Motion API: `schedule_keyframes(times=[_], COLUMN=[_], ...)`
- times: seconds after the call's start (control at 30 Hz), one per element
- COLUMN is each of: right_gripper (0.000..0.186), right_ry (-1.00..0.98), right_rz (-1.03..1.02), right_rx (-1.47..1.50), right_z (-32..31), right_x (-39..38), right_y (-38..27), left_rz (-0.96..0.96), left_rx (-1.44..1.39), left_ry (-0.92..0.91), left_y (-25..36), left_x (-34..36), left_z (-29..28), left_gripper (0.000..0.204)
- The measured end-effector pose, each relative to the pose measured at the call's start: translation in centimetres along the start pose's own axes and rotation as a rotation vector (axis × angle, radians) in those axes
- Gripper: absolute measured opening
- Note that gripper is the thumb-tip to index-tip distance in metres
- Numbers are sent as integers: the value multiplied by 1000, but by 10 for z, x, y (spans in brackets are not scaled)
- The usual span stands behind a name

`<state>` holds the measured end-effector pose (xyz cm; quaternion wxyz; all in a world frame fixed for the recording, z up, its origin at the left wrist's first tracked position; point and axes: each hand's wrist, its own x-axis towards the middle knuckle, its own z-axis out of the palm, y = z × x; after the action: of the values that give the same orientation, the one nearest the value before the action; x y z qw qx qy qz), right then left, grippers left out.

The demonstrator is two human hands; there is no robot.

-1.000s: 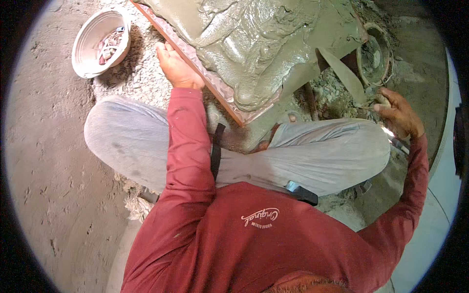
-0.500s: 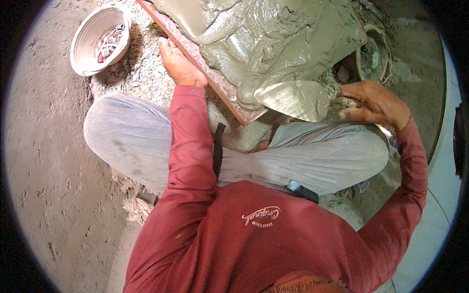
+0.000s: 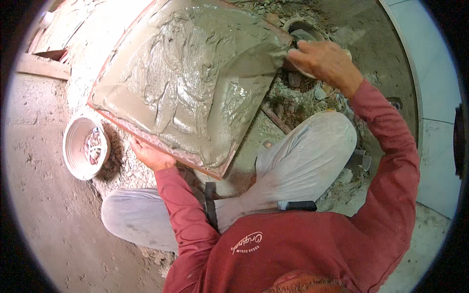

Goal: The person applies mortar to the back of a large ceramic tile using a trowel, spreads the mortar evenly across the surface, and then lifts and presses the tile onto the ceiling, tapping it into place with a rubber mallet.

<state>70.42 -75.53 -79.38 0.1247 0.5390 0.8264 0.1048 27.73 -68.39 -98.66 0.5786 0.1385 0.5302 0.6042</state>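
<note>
I judge the mortar-loaded tile (image 3: 190, 97) heavy, slick and brittle, so my left hand (image 3: 149, 155) grips its lower edge while my right hand (image 3: 322, 61) clasps the trowel (image 3: 254, 61) at upper right.

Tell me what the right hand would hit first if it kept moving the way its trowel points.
The right hand holds a trowel pointing left across the tile. Going on, it would probably plough first into the wet mortar spread there, though depth is hard to judge.
</note>
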Motion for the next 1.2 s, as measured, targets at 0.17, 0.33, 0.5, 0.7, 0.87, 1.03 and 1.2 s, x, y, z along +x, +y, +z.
schedule_keyframes(times=[0.17,0.33,0.5,0.7,0.87,1.03,1.2], right_gripper=[26,26,28,35,40,41,37], right_ry=[-137,-196,-176,-86,-456,-468,-111], right_rz=[297,348,409,443,1086,1021,524], right_rx=[5,27,7,48,1246,1436,841], right_z=[3,10,34,43,-7,-6,20], right_x=[-41,-75,-82,-88,-80,-66,-74], right_y=[33,28,50,49,19,-1,1], left_rz=[-67,-91,-126,-140,-114,-157,-118], left_rx=[-141,-126,-164,-194,-143,-204,-114], left_ry=[-81,-94,-115,-117,-51,-98,-40], left_y=[3,12,8,6,11,15,13], left_x=[-6,-10,-8,-4,-8,-15,-14], left_z=[6,3,4,0,4,12,14], left_gripper=[52,51,50,49,49,52,52])
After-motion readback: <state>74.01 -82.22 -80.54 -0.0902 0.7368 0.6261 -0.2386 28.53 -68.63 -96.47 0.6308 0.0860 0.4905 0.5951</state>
